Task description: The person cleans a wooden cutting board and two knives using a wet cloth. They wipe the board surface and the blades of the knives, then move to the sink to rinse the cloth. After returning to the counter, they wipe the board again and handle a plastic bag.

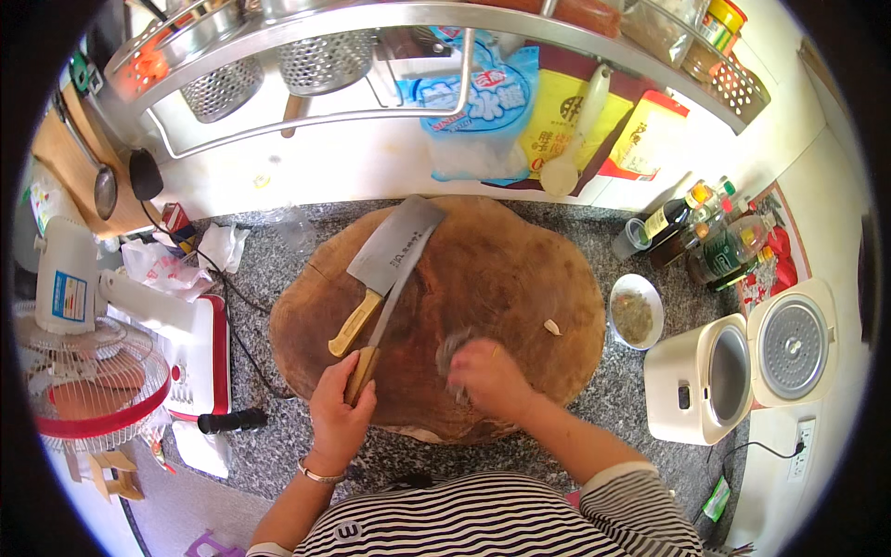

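Observation:
A thick round-edged wooden chopping block (515, 271) lies before me. My left hand (340, 411) grips the wooden handle of a narrow-looking knife (394, 306), its blade pointing away over the block. Close along that blade's left side lies a broad cleaver (393, 247) with a pale wooden handle; no hand is on it. My right hand (493, 379) is over the front middle of the block, fingers curled on a blurred grey wad (451, 351), too smeared to identify. To its right, a small pale piece like a garlic clove (552, 327) sits on the wood.
Right of the block stand a white bowl (635, 313) of brownish contents, several bottles (672, 223) and an open rice cooker (696, 383). At left are an electric fan (104, 376), a black cord (243, 348) and plastic bags (163, 268). A metal rack (313, 118) overhangs the back.

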{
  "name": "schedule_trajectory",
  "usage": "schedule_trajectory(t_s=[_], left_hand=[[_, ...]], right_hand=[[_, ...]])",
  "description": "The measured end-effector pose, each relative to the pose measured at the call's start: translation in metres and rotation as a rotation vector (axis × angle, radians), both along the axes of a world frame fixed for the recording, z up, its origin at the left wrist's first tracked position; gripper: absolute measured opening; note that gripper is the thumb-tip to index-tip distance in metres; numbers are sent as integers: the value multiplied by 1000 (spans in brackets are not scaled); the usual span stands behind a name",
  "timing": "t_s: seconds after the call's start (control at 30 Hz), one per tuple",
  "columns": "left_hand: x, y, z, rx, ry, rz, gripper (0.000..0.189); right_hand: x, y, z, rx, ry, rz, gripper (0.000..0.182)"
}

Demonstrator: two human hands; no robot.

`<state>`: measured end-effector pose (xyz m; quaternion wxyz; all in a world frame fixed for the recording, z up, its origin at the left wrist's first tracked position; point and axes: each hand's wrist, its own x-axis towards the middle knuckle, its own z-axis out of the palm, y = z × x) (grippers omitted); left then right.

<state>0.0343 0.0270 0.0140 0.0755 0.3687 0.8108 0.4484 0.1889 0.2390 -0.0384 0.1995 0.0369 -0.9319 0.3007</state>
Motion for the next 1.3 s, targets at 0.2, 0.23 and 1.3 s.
schedule_trajectory(t_s=[0.2, 0.23, 1.3], left_hand=[[-7, 39, 3, -11, 213, -105, 42], [-8, 47, 3, -12, 250, -112, 42], [23, 155, -10, 17, 93, -587, 22]], right_hand=[[-81, 122, -22, 211, 137, -768, 21], [-89, 126, -25, 218, 164, -761, 20], [68, 101, 19, -372, 319, -925, 33]])
